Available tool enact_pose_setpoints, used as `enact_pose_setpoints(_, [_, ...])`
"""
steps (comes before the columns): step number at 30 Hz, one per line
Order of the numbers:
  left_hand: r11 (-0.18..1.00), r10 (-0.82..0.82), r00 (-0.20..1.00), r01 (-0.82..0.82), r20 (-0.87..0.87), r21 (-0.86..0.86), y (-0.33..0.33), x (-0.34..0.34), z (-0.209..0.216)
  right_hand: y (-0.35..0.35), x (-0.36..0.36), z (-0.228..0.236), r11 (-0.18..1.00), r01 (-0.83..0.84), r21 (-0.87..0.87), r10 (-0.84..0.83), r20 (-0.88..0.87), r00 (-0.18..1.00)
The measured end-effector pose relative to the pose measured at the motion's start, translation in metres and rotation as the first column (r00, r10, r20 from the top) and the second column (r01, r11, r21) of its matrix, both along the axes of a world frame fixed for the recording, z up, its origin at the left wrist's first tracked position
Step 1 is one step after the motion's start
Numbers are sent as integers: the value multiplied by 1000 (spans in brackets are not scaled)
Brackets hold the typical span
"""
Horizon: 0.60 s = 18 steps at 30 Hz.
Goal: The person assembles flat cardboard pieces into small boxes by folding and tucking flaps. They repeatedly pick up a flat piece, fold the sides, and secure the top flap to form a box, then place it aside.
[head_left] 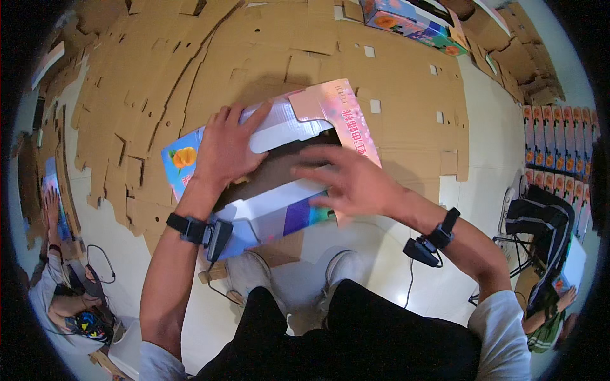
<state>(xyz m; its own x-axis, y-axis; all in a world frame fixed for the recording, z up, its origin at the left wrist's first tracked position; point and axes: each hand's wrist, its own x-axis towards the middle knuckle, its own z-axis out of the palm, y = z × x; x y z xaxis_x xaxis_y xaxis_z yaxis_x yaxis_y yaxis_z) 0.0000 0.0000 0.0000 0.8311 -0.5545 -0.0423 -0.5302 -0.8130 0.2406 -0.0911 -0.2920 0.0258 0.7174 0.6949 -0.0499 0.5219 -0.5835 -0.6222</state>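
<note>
Flattened cardboard [159,89] spreads over the pale floor [381,260] in front of me. Beyond its right edge stands a stack of boxes [553,136], pink and blue. My box [283,124] is at the cardboard's near edge, just ahead of my shoes [248,273], with its open top facing me. Its long axis slants from near left to far right: the end with the orange fruit sits at the left, while the pink end flap points toward the cardboard's far right corner. Another box [413,25] lies by that corner. My left hand [225,146] rests on the far side flap, fingers spread and bent, thumb toward the opening; I can't tell whether it grips. My right hand [346,178], blurred, is half open over the opening near the pink end, with nothing visible in its grasp.
</note>
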Motion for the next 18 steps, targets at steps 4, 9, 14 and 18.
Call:
enact_pose_setpoints(4, [998,-48,990,54,133,-44,3,3,-6,-11,-17,6,982,-159,-100,162,20,987])
enact_pose_setpoints(9, [998,-55,994,53,94,22,1,3,-7,-15,-28,4,978,-172,-121,195,208,959])
enact_pose_setpoints(14, [999,-45,987,42,154,22,0,3,-10,-13,-42,10,961,-169,-220,228,278,933])
enact_pose_setpoints(18, [998,-53,983,57,177,-20,3,1,-14,-12,-51,13,981,-103,-166,139,218,966])
